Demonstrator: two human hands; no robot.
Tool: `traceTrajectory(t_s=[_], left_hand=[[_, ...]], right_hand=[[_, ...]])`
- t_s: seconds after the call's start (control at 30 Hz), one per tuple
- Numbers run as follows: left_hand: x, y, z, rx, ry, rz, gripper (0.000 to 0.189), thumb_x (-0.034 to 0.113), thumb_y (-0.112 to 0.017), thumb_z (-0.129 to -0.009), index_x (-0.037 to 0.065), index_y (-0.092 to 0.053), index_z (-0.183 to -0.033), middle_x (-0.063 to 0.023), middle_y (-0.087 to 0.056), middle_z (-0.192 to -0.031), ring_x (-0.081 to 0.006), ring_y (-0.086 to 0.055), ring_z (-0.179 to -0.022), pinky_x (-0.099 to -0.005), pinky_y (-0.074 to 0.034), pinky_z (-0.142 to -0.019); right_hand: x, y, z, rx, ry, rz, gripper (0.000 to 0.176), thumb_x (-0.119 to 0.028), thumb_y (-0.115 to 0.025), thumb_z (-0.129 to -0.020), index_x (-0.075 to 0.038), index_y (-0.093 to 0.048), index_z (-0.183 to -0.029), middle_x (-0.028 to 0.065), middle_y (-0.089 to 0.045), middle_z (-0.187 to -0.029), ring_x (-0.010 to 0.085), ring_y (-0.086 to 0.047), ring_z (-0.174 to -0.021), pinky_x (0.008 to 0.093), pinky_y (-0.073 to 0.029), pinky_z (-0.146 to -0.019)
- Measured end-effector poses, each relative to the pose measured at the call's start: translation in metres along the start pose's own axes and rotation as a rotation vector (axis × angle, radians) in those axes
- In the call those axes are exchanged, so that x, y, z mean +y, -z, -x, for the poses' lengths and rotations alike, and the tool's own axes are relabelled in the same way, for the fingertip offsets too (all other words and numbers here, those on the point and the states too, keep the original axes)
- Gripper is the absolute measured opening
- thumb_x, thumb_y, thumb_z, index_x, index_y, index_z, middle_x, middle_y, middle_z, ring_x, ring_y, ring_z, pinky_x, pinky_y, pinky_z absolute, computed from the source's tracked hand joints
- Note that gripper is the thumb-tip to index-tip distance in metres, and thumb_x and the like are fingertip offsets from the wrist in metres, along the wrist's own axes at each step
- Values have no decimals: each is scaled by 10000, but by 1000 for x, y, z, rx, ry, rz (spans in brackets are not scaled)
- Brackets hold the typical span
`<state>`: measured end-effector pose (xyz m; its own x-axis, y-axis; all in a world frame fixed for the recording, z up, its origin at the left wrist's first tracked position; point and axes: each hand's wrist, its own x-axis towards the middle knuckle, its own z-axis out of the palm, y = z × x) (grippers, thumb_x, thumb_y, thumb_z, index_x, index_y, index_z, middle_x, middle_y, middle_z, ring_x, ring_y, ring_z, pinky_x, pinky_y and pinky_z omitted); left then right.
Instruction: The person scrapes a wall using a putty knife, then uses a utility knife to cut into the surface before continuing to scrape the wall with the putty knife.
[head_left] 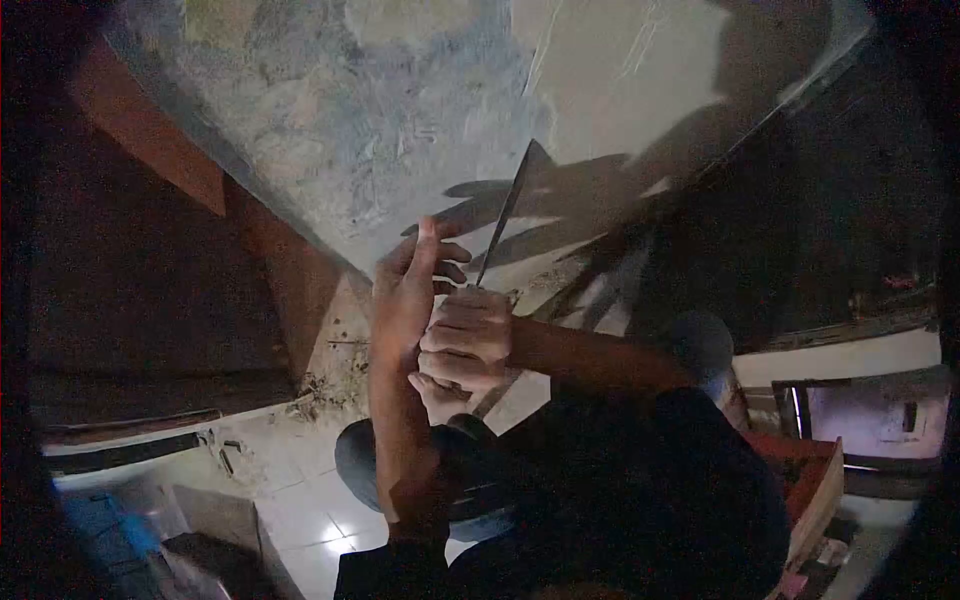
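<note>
Right grip (465, 340): clenched in a fist round the lower end of a long-bladed tool (506, 215); I judge the wrap is this full to stop the tool twisting.
Long-bladed tool: rises out of the top of the fist, tilted to the right, dark and seen nearly edge-on; the handle is hidden from me. Held low like this, I think, it leaves the whole blade free.
Left grip (420, 270): released, thumb up and fingers loosely curled, with nothing in it that I can see. It sits just beside the fist, perhaps to steady the other wrist or keep out of the blade's way; I cannot tell whether they touch.
Mottled surface (370, 130): spreads beyond the blade tip, grey and patchy, with a smoother pale patch (610, 70) to the right. I cannot tell whether the tip touches it.
Shadow (590, 190): falls across the pale patch, showing spread fingers, so I take the light to come from behind me.
Knees: one (365, 465) near the left forearm, the other (700, 345) beyond the right, probably a low crouch that brings both arms close.
Tiled floor (300, 490): lower left, glinting.
</note>
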<state>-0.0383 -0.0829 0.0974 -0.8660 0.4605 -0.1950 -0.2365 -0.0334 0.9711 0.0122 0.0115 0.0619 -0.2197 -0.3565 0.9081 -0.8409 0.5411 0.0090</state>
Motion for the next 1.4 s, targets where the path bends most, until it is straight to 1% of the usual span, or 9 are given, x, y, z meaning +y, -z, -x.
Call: traceTrajectory(t_s=[0.1, 0.13, 0.37, 0.5, 0.6, 0.83, 1.0, 1.3, 1.4], left_hand=[[0, 2, 0, -5, -14, -17, 503, 455, -462, -912, -16, -617, -1004, -53, -606, -760, -109, -529, -662, -254, -429, -603], [2, 1, 1, -6, -16, -21, 503, 455, -462, -912, -16, -617, -1004, -53, -606, -760, -109, -529, -662, -254, -429, -603], [-5, 6, -1, 10, -94, 44, 490, 445, -454, -918, -9, -622, -991, -58, -610, -754, -108, -545, -662, -259, -432, -597], [-6, 0, -12, -32, -1, 20, 520, 467, -458, -909, -20, -629, -971, -67, -616, -773, -104, -536, -656, -256, -429, -598], [-6, -6, -7, -40, -27, -59, 505, 453, -444, -919, -14, -625, -983, -60, -612, -774, -104, -547, -680, -258, -428, -611], [1, -3, -7, -29, 52, -15, 495, 446, -462, -913, -16, -620, -990, -64, -611, -753, -119, -541, -662, -268, -434, -616], [2, -10, -5, -64, -15, -49, 524, 462, -465, -908, -32, -616, -1001, -57, -599, -731, -106, -519, -642, -242, -423, -604], [4, -14, -4, -63, -1, -55, 535, 474, -478, -897, -32, -621, -989, -68, -598, -746, -117, -518, -634, -256, -420, -580], [-5, -14, -9, -58, -26, -73, 535, 472, -480, -898, -37, -619, -989, -68, -598, -739, -120, -526, -632, -254, -423, -581]], right_hand=[[2, -4, 3, 41, 41, 23, 117, -131, -648, -636, -89, -540, -641, -3, -493, -624, 140, -523, -545, 266, -396, -473], [4, -11, 0, 168, 49, 39, 156, -159, -627, -627, -93, -490, -591, 2, -461, -588, 158, -491, -501, 301, -384, -449], [43, 28, -5, 115, -147, 296, 155, -144, -601, -636, -112, -467, -566, 1, -443, -553, 161, -486, -470, 314, -406, -448], [2, 5, 8, -151, 82, -3, 132, -119, -648, -693, -74, -530, -654, 7, -512, -639, 144, -517, -547, 282, -414, -477], [17, 9, 2, 49, 61, 69, 177, -133, -662, -661, -74, -501, -617, 8, -501, -625, 143, -508, -516, 263, -409, -477], [7, -6, 2, 124, 57, 41, 137, -147, -599, -652, -74, -502, -587, -1, -453, -597, 148, -479, -504, 281, -352, -479], [2, 1, 0, 89, 23, 14, 122, -147, -585, -662, -89, -509, -586, -14, -436, -589, 137, -482, -512, 267, -353, -480], [1, 3, -7, 140, 19, -34, 121, -135, -613, -626, -70, -520, -584, 14, -506, -629, 144, -524, -521, 268, -418, -468], [10, 3, -6, 175, 52, 33, 177, -158, -601, -668, -86, -488, -554, -9, -436, -591, 129, -458, -481, 274, -353, -461]])
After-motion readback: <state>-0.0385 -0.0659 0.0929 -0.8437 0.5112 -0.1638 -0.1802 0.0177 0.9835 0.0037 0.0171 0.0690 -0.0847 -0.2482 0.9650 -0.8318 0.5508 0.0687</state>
